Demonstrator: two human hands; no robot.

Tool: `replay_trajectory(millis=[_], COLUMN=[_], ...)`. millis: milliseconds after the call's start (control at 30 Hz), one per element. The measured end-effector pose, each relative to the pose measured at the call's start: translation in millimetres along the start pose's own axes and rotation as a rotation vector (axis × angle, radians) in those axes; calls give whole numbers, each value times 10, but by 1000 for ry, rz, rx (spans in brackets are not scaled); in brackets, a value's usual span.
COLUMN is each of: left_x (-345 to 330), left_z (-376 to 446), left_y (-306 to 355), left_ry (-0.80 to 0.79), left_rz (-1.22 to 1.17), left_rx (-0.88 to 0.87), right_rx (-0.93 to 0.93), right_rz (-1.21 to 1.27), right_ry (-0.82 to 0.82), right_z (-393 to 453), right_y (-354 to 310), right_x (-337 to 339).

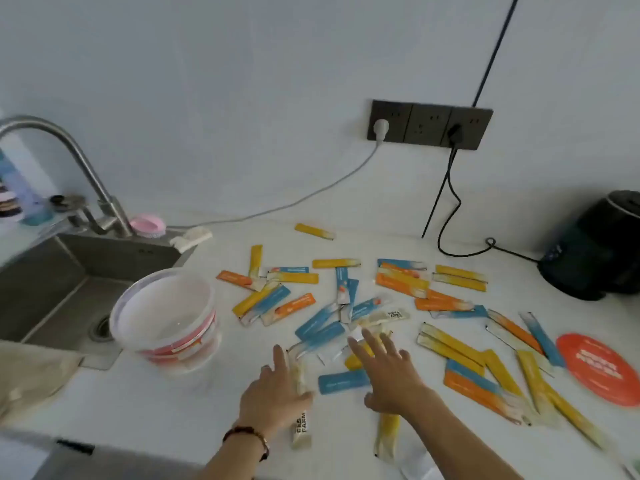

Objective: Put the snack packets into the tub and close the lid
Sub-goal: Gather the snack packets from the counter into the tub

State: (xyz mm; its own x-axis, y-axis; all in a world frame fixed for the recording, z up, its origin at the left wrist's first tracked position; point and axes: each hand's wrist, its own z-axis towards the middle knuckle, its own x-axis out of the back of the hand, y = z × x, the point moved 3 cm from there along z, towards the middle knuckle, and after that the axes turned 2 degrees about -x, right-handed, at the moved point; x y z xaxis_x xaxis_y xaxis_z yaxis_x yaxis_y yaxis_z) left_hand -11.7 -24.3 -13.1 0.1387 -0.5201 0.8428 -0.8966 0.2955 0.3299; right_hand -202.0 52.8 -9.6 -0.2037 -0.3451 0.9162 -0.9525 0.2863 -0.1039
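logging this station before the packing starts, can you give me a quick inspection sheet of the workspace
surface: white countertop, packets spread over its middle and right.
job's things: tub open and empty beside the sink; orange lid flat at the right; stick snack packets in yellow, blue and orange, none in the tub.
clutter: pink round item and a bottle by the faucet; beige cloth at the left edge.
grips: left hand and right hand open, fingers spread over the near packets, nothing held.
cables: white cord and black cord run from the wall outlets.
surroundings: black appliance at the right; plain wall.
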Motion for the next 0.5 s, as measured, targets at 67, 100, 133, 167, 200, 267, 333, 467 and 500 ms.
replay_trajectory(millis=[67,100,133,167,200,267,333,467,500], left_x=[-42,-54,-32,-24,-30,-5,62,263,287], left_z=[192,279,366,447,522,640,700,707,742], left_y=[71,91,106,123,144,183,197,242,281], left_ry=[28,52,82,90,88,82,101,339,397], left_rz=[-72,-82,-84,-88,-116,-159,-101,31,46], left_rx=[45,65,79,82,88,104,93,34,-14], right_rx=[94,145,187,222,252,253,236,173,160], right_rz=[-61,-110,-145,-178,-190,-136,-49,36,39], right_ry=[-40,-40,-4,20,51,105,122,103,97], right_z=[210,315,409,476,535,603,645,674,672], right_y=[77,93,87,69,69,109,184,246,238], right_x=[11,10,23,16,-27,-51,-60,-39,-29])
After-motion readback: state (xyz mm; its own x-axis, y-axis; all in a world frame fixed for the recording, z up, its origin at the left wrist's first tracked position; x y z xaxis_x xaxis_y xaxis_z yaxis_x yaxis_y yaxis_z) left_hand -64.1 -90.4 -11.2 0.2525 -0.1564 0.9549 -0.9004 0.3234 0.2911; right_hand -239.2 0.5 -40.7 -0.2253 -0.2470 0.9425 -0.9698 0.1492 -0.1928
